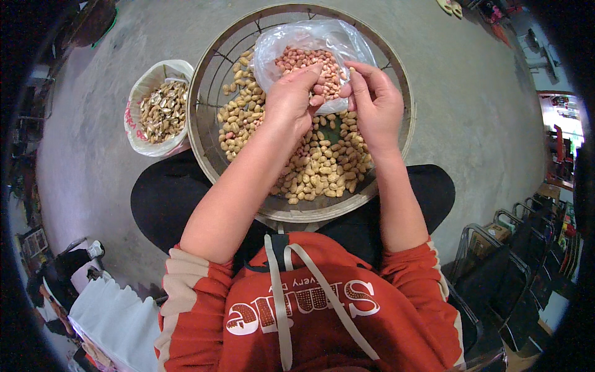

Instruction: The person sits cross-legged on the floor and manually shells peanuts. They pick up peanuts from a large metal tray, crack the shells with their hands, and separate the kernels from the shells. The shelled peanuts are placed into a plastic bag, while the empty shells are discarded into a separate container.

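Observation:
A round sieve (297, 215) with a wooden rim and wire mesh rests by my knees and holds many unshelled peanuts (320, 172). On its far side lies a clear plastic bag (320, 30), its mouth open over a pile of shelled pink peanut kernels (302, 58). My left hand (293, 97) is over the near left part of the bag, fingers curled; what lies inside them is partly hidden. My right hand (379, 100) is over the bag's right edge, thumb and index finger nearly together, a tiny pale bit at the thumb tip. Whether either hand grips a peanut is unclear.
Left of the sieve, a plastic-lined container (135, 139) holds empty peanut shells (162, 111). Folding chairs (497, 260) stand on the concrete floor at the lower right. A white cloth (114, 321) covers something at the lower left. Slippers (450, 7) lie at the top right.

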A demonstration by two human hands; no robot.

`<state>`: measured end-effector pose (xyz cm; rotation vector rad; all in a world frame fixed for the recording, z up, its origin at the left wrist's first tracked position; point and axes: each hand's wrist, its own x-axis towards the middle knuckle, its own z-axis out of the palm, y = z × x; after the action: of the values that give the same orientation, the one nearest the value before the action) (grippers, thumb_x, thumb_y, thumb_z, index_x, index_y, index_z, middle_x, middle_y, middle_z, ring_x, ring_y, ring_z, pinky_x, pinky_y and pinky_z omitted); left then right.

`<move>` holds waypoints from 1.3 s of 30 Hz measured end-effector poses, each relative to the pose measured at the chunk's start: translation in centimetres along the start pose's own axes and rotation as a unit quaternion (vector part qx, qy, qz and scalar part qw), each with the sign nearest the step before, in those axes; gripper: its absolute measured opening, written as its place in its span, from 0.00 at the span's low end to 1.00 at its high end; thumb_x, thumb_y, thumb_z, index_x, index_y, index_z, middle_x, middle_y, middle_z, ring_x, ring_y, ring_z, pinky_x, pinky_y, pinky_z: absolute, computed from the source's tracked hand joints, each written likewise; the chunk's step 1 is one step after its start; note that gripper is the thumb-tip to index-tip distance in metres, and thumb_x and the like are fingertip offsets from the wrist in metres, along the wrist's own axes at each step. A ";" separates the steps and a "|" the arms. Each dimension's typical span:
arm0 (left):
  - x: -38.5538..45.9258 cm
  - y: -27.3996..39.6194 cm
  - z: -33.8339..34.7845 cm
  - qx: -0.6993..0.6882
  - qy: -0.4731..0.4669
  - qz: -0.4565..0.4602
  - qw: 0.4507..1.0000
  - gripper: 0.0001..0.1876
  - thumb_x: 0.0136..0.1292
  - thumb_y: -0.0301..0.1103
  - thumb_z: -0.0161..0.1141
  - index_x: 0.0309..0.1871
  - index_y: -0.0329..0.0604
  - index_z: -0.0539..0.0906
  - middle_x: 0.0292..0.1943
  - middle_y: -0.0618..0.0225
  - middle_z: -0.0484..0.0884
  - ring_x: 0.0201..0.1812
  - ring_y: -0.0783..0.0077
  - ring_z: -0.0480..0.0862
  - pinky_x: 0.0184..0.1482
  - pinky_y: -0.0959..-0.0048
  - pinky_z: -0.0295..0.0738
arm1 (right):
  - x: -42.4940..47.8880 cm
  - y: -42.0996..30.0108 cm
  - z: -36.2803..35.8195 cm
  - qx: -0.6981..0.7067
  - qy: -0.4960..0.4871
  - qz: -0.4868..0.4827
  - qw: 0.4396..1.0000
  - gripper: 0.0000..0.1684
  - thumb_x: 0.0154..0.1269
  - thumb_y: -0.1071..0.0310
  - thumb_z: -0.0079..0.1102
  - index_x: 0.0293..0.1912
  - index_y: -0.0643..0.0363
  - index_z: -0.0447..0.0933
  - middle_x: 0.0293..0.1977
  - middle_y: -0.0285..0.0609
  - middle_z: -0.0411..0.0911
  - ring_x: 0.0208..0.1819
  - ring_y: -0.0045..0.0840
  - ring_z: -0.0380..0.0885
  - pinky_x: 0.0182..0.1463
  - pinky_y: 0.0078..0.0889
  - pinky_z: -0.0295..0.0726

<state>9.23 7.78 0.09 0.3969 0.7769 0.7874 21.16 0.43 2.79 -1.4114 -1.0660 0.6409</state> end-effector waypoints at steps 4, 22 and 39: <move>-3.6 1.9 1.2 0.044 -0.019 -0.056 0.997 0.11 0.70 0.37 0.56 0.43 0.37 0.78 0.32 0.70 0.77 0.28 0.80 0.74 0.22 0.86 0.67 | -1.2 -2.3 0.4 0.041 -0.093 0.041 0.994 0.12 0.68 0.72 0.57 0.49 0.61 0.80 0.24 0.33 0.78 0.23 0.11 0.74 0.26 0.15 0.72; -9.4 4.4 -6.8 -0.224 0.069 -0.015 0.972 0.08 0.69 0.32 0.55 0.36 0.37 0.72 0.33 0.64 0.71 0.29 0.77 0.69 0.17 0.85 0.59 | -5.4 1.6 2.3 -0.306 -0.318 -0.163 0.882 0.22 0.61 0.74 0.47 0.56 0.57 0.74 0.55 0.46 0.72 0.56 0.41 0.71 0.59 0.39 0.73; -9.8 3.5 -6.1 -0.194 0.092 0.019 0.977 0.08 0.68 0.32 0.58 0.36 0.38 0.74 0.32 0.64 0.73 0.26 0.78 0.70 0.19 0.82 0.60 | -4.9 1.7 0.5 -0.349 -0.346 -0.072 0.868 0.11 0.55 0.77 0.60 0.41 0.61 0.78 0.41 0.45 0.76 0.48 0.40 0.75 0.52 0.38 0.75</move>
<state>-1.50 2.92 2.70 -0.0119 0.7676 0.9986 19.01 -3.42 0.04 -1.7230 -2.1149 0.7022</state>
